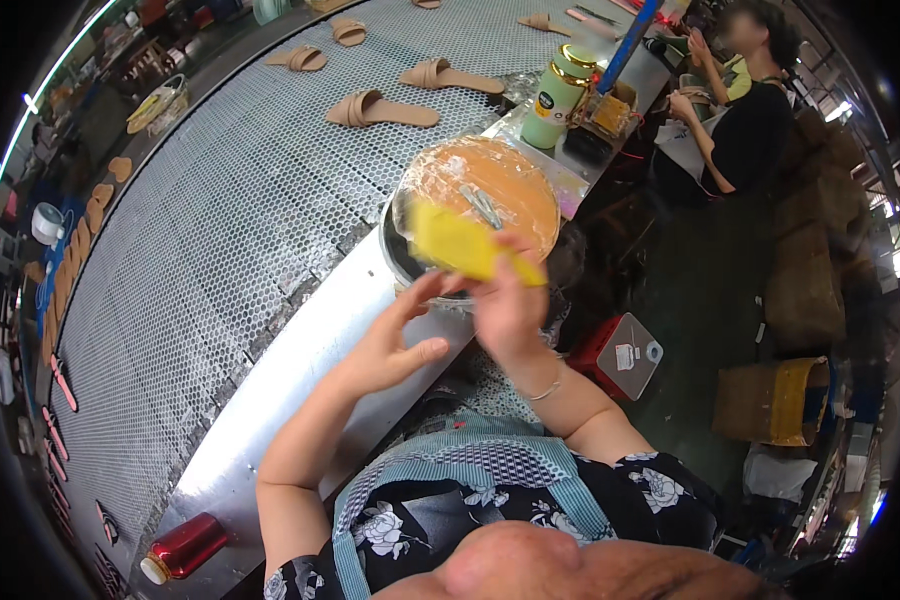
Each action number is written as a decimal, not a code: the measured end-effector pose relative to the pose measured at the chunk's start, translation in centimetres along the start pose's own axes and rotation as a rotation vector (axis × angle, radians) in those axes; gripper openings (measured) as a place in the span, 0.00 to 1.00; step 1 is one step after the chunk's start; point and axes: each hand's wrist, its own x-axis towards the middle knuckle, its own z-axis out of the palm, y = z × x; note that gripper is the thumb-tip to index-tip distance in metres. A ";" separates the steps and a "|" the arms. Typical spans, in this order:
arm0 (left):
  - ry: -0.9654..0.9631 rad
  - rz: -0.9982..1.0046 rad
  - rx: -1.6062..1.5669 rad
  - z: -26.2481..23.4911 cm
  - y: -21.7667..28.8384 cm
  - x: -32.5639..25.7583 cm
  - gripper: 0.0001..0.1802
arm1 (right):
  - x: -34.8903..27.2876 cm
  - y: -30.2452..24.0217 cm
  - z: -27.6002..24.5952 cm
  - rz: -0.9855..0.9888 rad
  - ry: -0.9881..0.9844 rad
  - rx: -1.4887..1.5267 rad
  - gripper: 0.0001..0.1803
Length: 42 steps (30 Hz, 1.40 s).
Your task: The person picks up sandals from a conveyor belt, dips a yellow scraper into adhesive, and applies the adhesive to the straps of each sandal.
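Note:
My right hand (510,305) grips a flat yellow piece (462,243), holding it up in front of a round basin (395,255) covered with clear film over an orange mass. My left hand (395,340) is open beside it, fingers spread, its fingertips at the lower edge of the yellow piece. A small metal tool (482,205) lies on top of the film. Both forearms come up from the lower edge over a patterned apron.
A perforated grey conveyor belt (220,240) carries several tan sandals (380,108) away to the upper right. A green jar with a gold lid (558,95) stands on the metal ledge. A red bottle (182,548) lies at lower left. Another person (740,110) sits at upper right.

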 end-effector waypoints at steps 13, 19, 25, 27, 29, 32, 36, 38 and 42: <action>0.109 -0.343 1.215 -18.4 -12.4 19.4 0.31 | 5.6 -11.3 -13.4 -0.434 0.275 0.007 0.10; 0.037 -0.573 1.392 -19.0 -15.8 27.5 0.33 | 5.4 -11.7 -16.0 -0.235 0.312 0.185 0.21; 0.140 -0.699 1.502 -19.2 -18.0 28.0 0.33 | 5.7 -10.0 -16.4 -0.253 0.436 0.120 0.21; 0.217 -0.660 1.509 -20.7 -18.5 26.1 0.33 | 6.0 -9.4 -15.5 -0.217 0.541 0.026 0.20; 0.308 -0.546 1.595 -22.2 -18.0 23.6 0.33 | 6.3 -8.9 -14.2 -0.180 0.469 -0.091 0.19; 0.392 -0.448 1.516 -22.9 -12.7 19.5 0.31 | 5.2 -8.3 -12.0 -0.110 0.325 -0.413 0.16; 0.450 -0.078 1.595 -20.6 -7.0 8.1 0.21 | 3.7 -6.9 -9.7 0.142 0.080 -0.695 0.13; 0.446 -0.004 1.635 -17.8 -5.1 2.2 0.20 | 4.1 -6.2 -8.8 0.227 -0.211 -0.874 0.12; 0.376 -0.183 1.365 -12.0 -5.3 -7.9 0.19 | 4.1 -4.3 -7.0 0.145 -0.434 -1.024 0.12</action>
